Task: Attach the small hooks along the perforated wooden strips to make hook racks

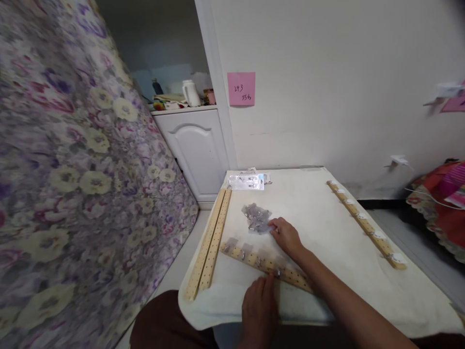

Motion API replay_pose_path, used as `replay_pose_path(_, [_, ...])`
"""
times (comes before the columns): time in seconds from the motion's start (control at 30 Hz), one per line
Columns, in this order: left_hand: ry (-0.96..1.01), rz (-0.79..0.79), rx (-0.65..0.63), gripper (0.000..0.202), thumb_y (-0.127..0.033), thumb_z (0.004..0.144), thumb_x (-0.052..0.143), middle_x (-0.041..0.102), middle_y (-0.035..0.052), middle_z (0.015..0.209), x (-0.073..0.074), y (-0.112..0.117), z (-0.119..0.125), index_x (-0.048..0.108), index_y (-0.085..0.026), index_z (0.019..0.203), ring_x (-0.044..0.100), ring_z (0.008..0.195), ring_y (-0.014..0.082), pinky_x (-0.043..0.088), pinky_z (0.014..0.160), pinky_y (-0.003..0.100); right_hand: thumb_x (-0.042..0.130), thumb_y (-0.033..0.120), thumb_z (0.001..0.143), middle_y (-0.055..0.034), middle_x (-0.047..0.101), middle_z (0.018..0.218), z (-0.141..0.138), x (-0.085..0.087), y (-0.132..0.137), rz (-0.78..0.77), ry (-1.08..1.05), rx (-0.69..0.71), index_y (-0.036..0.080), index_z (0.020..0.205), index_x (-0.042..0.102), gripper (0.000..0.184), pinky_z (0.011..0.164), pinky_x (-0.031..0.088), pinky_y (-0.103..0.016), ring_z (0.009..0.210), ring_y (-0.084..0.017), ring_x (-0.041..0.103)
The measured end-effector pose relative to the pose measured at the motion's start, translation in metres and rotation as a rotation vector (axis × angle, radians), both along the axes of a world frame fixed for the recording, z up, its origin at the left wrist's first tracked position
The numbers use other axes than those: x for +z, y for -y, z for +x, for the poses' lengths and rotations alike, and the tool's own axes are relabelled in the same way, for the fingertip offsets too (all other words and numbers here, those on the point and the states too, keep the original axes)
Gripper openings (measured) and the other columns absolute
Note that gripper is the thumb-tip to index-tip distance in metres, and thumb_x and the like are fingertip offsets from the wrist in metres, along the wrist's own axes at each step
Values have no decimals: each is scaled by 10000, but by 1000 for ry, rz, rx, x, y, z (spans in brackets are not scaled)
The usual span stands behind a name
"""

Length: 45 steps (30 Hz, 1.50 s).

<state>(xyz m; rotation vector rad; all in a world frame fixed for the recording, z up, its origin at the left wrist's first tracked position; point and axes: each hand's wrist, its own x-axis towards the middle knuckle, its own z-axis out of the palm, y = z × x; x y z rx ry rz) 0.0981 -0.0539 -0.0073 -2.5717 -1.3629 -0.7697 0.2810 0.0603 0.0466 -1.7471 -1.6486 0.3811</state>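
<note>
The left hand (258,298) is touching the long pale perforated wooden strip (267,265) at its near edge, apparently steadying it; beyond the strip, the right hand (286,236) is reaching the silvery-grey plastic-bagged pile (256,218). I cannot tell either grip.

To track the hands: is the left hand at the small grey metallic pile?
No, the left hand is at the pale, perforated wooden strip.
</note>
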Motion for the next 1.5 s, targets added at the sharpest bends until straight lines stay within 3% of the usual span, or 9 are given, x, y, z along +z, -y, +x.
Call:
replay_pose_path(0.23, [32,63,2,450,-20,730,426,622,67,912,-4,-1,-2,521,-186,1137,590,809,200,510,702,334,510,175,803,-19,572,890,-7,1,-15,46,-1,-11,232,839,665,169,668,410,-231,748,-137,571])
replay_pose_path(0.43, [171,-65,-55,362,-65,796,421,626,74,907,0,-2,-4,537,-191,1115,595,839,209,507,726,342,535,226,789,-17,602,787,17,10,24,147,-300,-15,197,801,631,101,634,448,-262,642,-147,563])
replay_pose_path(0.53, [358,-241,-121,243,-134,863,405,623,59,881,11,0,-7,562,-198,1037,592,824,185,491,731,310,529,270,812,6,611,653,26,6,58,23,-533,3,195,829,597,103,573,460,-267,567,-157,577])
replay_pose_path(0.6, [504,-384,-163,206,-197,897,392,616,49,863,23,3,-5,577,-196,988,588,809,167,476,727,282,538,288,824,-10,640,688,28,2,81,33,-632,29,194,841,596,111,627,486,-279,658,-175,617])
replay_pose_path(0.73, [783,-706,-140,266,-379,904,425,598,21,762,47,11,8,607,-187,928,568,714,152,433,644,247,570,281,831,-66,650,916,26,1,119,222,-551,121,199,787,628,110,739,492,-294,881,-197,617])
replay_pose_path(0.9, [1139,-1105,-73,448,-569,864,409,581,-7,660,62,9,32,594,-161,889,467,501,102,339,476,218,537,221,861,-67,636,945,23,8,145,308,-442,251,222,831,636,103,781,492,-299,907,-183,613])
replay_pose_path(1.17, [1349,-1308,-33,377,-518,721,643,537,-51,517,59,11,42,515,-168,665,344,362,34,186,391,185,503,246,853,-84,636,994,18,7,161,159,-475,253,240,846,634,131,761,497,-316,930,-208,610])
replay_pose_path(1.3, [1406,-1326,-13,333,-465,728,647,594,-25,570,57,19,45,514,-163,681,414,390,37,239,404,174,512,325,844,-59,658,864,15,0,166,-65,-704,179,223,1012,570,205,643,501,-297,732,-186,626])
replay_pose_path(1.5, [1330,-1380,-29,345,-480,700,651,633,-4,597,42,31,55,524,-159,692,455,380,49,280,400,180,546,357,795,4,613,653,21,-12,166,-211,-832,125,201,915,577,200,510,457,-263,552,-159,575])
